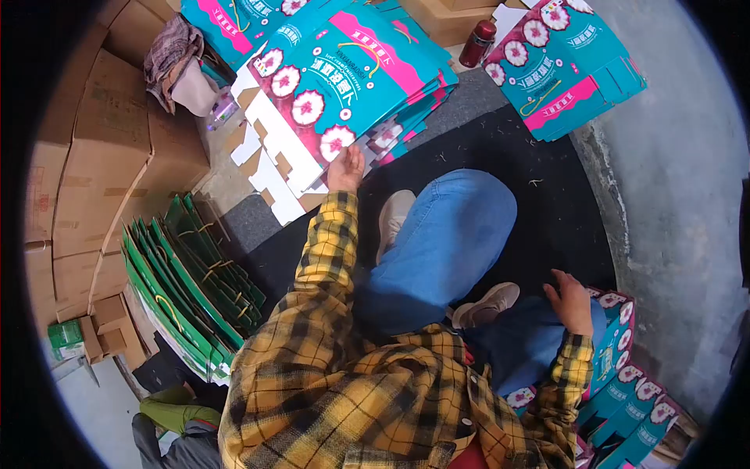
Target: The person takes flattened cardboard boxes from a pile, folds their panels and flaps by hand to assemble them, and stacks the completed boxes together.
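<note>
My left hand (346, 169) is at the near corner of a stack of flat, printed teal and pink gift boxes (367, 109). Its fingers are curled against the edge of the top flat gift box, whose white flaps (269, 148) stick out to the left. My right hand (573, 303) hangs over my bent leg at the right, fingers apart and nothing in them. Close to it, folded teal gift boxes (609, 356) stand beside my leg.
Green carton bags (183, 281) with yellow cords stand in a row at the left, near big brown boxes (109, 133). Further flat gift boxes (578, 47) and a red flask (478, 44) are at the back right. Another person's sleeve (176, 414) shows at lower left.
</note>
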Available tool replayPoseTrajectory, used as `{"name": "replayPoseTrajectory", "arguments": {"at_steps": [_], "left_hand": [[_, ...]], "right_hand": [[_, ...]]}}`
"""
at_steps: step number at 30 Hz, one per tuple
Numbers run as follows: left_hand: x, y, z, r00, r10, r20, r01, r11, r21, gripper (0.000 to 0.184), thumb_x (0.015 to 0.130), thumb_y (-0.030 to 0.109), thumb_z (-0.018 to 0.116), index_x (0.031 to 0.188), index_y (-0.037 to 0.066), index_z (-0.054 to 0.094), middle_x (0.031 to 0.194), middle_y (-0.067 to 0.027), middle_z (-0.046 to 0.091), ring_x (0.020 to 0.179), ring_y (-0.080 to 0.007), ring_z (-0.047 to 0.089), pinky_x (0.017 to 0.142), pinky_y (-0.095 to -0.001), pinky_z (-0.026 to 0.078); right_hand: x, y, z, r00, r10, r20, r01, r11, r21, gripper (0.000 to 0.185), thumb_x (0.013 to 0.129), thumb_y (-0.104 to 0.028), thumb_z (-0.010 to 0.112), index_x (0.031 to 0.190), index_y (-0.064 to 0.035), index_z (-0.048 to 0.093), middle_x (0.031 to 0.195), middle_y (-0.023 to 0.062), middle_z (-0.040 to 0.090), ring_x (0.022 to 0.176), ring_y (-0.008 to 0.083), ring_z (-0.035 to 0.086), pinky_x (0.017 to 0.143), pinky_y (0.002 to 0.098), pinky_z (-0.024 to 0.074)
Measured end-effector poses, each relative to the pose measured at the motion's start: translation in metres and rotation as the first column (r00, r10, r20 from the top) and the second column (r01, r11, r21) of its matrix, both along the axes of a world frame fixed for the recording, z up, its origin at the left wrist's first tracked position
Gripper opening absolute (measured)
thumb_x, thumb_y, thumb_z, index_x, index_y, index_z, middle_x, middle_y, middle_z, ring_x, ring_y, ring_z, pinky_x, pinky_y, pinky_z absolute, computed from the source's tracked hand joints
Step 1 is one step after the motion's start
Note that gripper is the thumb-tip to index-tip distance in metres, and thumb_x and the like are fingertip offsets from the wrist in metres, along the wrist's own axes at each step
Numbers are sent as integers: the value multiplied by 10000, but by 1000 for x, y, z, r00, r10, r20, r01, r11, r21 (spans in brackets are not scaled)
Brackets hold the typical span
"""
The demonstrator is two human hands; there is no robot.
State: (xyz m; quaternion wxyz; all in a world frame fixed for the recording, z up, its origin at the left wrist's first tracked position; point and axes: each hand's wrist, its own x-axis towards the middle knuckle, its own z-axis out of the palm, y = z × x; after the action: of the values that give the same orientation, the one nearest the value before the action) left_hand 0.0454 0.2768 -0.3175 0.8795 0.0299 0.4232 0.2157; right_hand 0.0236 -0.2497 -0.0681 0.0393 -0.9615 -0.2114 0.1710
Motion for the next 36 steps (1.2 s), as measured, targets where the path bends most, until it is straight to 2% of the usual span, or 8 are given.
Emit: {"name": "replayPoseTrajectory", "arguments": {"at_steps": [11,18,20,27,29,33,35,36], "left_hand": [[6,-7,-2,979,203,-21,-204,974,-93,219,939,231,576,968,16,549,977,-133,660,950,-264,656,781,-408,547],[3,5,2,992,125,25,-124,992,-37,379,873,375,673,981,29,561,972,-131,668,943,-262,658,769,-389,555],[4,14,8,983,77,167,-85,995,46,405,856,394,689,991,30,573,985,-139,670,941,-280,656,778,-402,561],[2,58,103,988,-35,148,-29,910,414,227,916,233,636,1045,65,553,974,-145,631,931,-278,645,762,-344,561],[0,45,132,968,-87,235,-45,862,504,240,917,215,634,1047,28,560,1010,-153,624,952,-275,637,800,-356,551],[-1,-31,216,999,-26,-24,36,689,724,248,913,218,647,979,-19,610,974,-81,636,856,-158,617,757,-312,526],[-8,-54,247,965,2,-261,249,289,924,248,916,226,651,844,-11,652,827,-15,621,745,-81,560,668,-258,467],[-13,-62,266,868,-10,-497,491,164,855,284,919,219,648,783,-30,657,738,28,582,682,-58,506,605,-252,422]], "right_hand": [[9,12,-3,999,30,-12,-30,999,46,368,828,-216,660,1138,-27,596,995,177,643,913,358,620,771,438,497],[11,13,-5,999,44,-3,-43,998,45,354,825,-201,664,1125,-24,602,976,171,645,901,355,622,764,433,498],[11,12,-4,999,51,4,-51,998,44,353,826,-200,663,1125,-22,601,971,170,645,899,355,622,763,432,498],[7,5,-5,1000,24,11,-24,998,65,361,837,-226,652,1136,-31,595,980,163,640,905,353,618,765,435,496],[4,1,-5,1000,13,22,-15,998,68,368,839,-234,651,1145,-38,592,990,162,638,910,351,617,769,435,496],[-1,-8,-3,1000,1,26,-2,999,36,383,843,-249,650,1164,-53,581,1003,159,636,920,348,617,776,439,496],[-4,-12,-3,999,-10,34,9,999,30,385,845,-256,648,1168,-56,579,1003,157,636,924,347,618,779,439,497],[-6,-14,-2,999,-19,30,18,1000,22,384,844,-259,648,1164,-58,582,998,154,636,927,347,618,781,439,498]]}}
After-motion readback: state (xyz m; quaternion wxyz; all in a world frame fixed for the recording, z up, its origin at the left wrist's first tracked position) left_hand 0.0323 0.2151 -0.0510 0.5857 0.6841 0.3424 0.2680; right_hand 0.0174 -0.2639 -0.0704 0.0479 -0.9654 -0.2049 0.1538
